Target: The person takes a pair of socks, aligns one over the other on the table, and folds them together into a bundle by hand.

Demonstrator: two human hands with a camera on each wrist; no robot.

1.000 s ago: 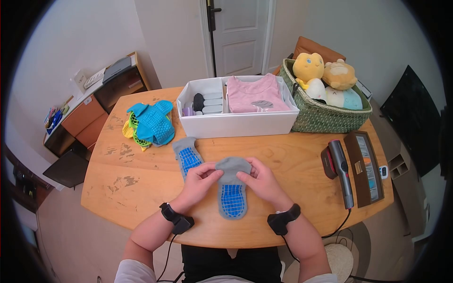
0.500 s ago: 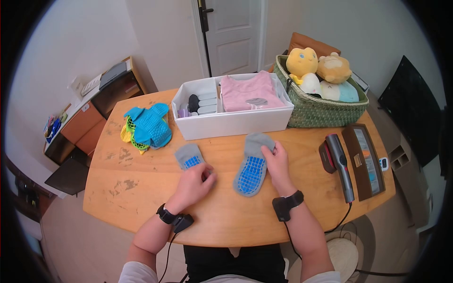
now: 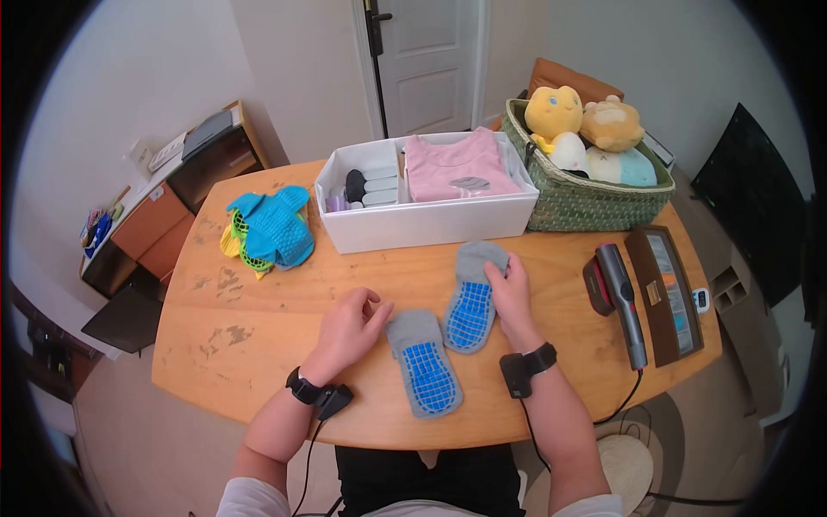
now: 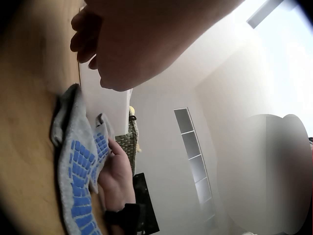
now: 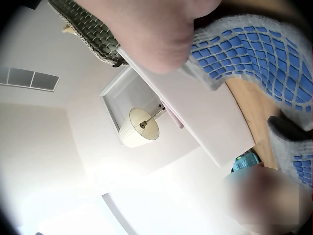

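Observation:
Two grey ankle socks with blue rubber grip grids on their soles are in the head view. One sock (image 3: 431,379) lies flat near the front of the table, its cuff beside my left hand (image 3: 347,332). That hand hovers with loosely curled fingers and nothing in them; the left wrist view shows a gap between it and the sock. My right hand (image 3: 514,302) pinches the other sock (image 3: 471,314) at its upper side, thumb on top. This held sock (image 5: 254,54) stretches out from the hand in the right wrist view, its toe end close to the first sock.
A white box (image 3: 431,228) behind the socks holds a folded pink shirt (image 3: 461,168) and rolled socks (image 3: 379,189). Right of it stands a green woven basket (image 3: 594,207) of plush toys. Blue mesh cloth (image 3: 280,228) lies left; a corded styling tool (image 3: 620,302) and brown case (image 3: 663,293) lie right.
The sock from the left side has moved right and toward me, and my left hand has let go of it. My right hand has carried its sock right and away from the table's front.

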